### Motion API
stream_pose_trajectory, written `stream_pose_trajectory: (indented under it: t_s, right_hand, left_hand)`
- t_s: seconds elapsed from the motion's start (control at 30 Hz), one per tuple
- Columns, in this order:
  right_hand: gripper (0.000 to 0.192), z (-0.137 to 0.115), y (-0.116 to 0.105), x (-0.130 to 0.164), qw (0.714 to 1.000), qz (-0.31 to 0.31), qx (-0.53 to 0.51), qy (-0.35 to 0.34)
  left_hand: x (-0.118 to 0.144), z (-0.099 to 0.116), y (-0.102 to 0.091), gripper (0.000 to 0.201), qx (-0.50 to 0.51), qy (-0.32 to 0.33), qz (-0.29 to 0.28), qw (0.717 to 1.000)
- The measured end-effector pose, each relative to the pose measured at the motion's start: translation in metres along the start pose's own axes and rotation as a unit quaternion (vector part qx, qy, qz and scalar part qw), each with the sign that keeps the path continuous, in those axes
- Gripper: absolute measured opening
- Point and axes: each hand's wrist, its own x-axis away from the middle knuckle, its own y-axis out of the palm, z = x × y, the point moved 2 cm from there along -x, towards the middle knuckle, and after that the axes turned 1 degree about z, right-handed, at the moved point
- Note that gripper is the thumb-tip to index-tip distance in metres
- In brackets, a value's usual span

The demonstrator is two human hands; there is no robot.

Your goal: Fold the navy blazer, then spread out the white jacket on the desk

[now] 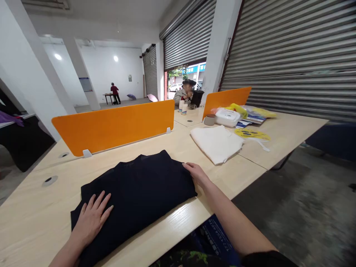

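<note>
Folded dark navy fabric garment lying flat on pale wooden surface, mostly squared. Left hand at 7 o'clock, grip spread flat; right hand at 3 o'clock edge, open. Final smoothing seemingly left. Folded white cloth at 1 o'clock.

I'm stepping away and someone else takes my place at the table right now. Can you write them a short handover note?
Left hand: flat, fingers spread, pressing the near left corner of the dark garment.
Right hand: fingers on the garment's right edge, holding nothing.
The garment lies folded into a rough rectangle on the wooden table.
A folded white cloth sits further right, untouched.
Done: dark garment folded and flattened. Left: judging by its uneven near edge, perhaps a final smoothing.
</note>
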Motion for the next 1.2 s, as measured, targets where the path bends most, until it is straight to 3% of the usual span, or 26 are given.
stream_pose_trajectory:
  t_s: [0.13,0.23,0.3,0.37,0.43,0.53,0.63,0.73,0.83,0.93,1.0,1.1,1.2]
  right_hand:
    - [0.035,0.001,0.009,0.033,0.968,-0.123,-0.168,0.139]
    - [0.04,-0.004,0.015,0.042,0.961,-0.154,-0.169,0.158]
    - [0.042,-0.006,0.016,0.042,0.965,-0.16,-0.143,0.15]
    - [0.041,-0.005,0.016,0.041,0.971,-0.159,-0.115,0.14]
    - [0.038,-0.006,0.016,0.04,0.974,-0.157,-0.097,0.131]
    - [0.034,-0.019,0.017,0.04,0.981,-0.144,-0.075,0.11]
    - [0.029,-0.053,0.029,0.042,0.986,-0.147,-0.046,0.065]
    - [0.033,-0.1,0.068,0.051,0.976,-0.212,-0.041,-0.01]
    - [0.038,-0.13,0.135,0.075,0.95,-0.298,-0.018,-0.093]
    - [0.034,-0.132,0.208,0.109,0.9,-0.379,0.07,-0.202]
    - [0.033,-0.122,0.245,0.129,0.874,-0.416,0.093,-0.236]
    - [0.034,-0.109,0.273,0.142,0.849,-0.454,0.1,-0.253]
    - [0.037,-0.104,0.276,0.128,0.811,-0.475,0.134,-0.316]
  left_hand:
    - [-0.009,-0.007,-0.001,0.044,0.039,-0.016,-0.006,0.999]
    - [-0.02,-0.001,-0.028,0.051,0.074,-0.058,-0.061,0.994]
    - [-0.028,0.017,-0.053,0.057,0.08,-0.086,-0.066,0.991]
    - [-0.035,0.047,-0.075,0.057,0.096,-0.073,-0.03,0.992]
    - [-0.038,0.081,-0.086,0.053,0.115,-0.055,-0.014,0.992]
    - [-0.035,0.122,-0.079,0.048,0.134,-0.045,-0.066,0.988]
    - [-0.03,0.135,-0.067,0.051,0.154,-0.052,-0.084,0.983]
    - [-0.027,0.132,-0.062,0.053,0.166,-0.064,-0.073,0.981]
    - [-0.026,0.129,-0.058,0.053,0.148,-0.066,-0.071,0.984]
    - [-0.022,0.129,-0.05,0.057,0.141,-0.059,-0.083,0.985]
    - [-0.016,0.126,-0.044,0.062,0.161,-0.093,-0.101,0.977]
    - [-0.002,0.118,-0.041,0.066,0.207,-0.138,-0.134,0.959]
    - [0.017,0.111,-0.044,0.071,0.26,-0.121,-0.156,0.945]
